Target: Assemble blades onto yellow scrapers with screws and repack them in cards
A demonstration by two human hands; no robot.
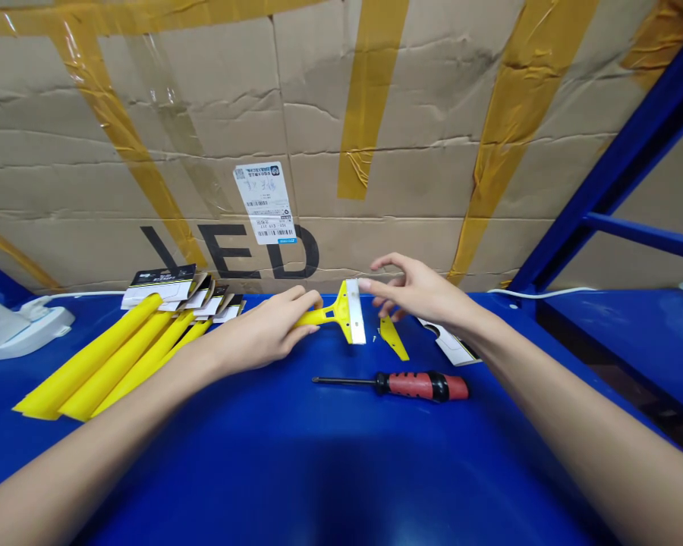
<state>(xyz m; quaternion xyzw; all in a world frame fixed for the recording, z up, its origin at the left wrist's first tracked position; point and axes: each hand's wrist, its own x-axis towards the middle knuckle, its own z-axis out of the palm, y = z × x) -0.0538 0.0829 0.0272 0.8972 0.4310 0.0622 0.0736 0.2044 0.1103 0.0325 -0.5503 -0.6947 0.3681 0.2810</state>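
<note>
My left hand (pixel 278 322) is wrapped round the yellow handle of a scraper (pixel 341 312), whose wide head points right. A flat metal blade (pixel 356 312) lies along the head's edge. Close to the blade's upper end, my right hand (pixel 413 288) has its fingers apart; whether the thumb touches the blade I cannot tell. Below those fingers a loose yellow plate (pixel 394 338) lies on the blue surface, with tiny screws (pixel 375 337) beside it. Nearer to me rests a screwdriver (pixel 421 385) with a red and black handle, its tip pointing left.
Several yellow scrapers with card tops (pixel 128 356) lie at the left. Beyond them is a white power strip (pixel 23 330). A black and white card (pixel 449 343) lies by my right wrist. A large taped cardboard box (pixel 319 136) stands behind, with a blue metal frame (pixel 615 159) at right.
</note>
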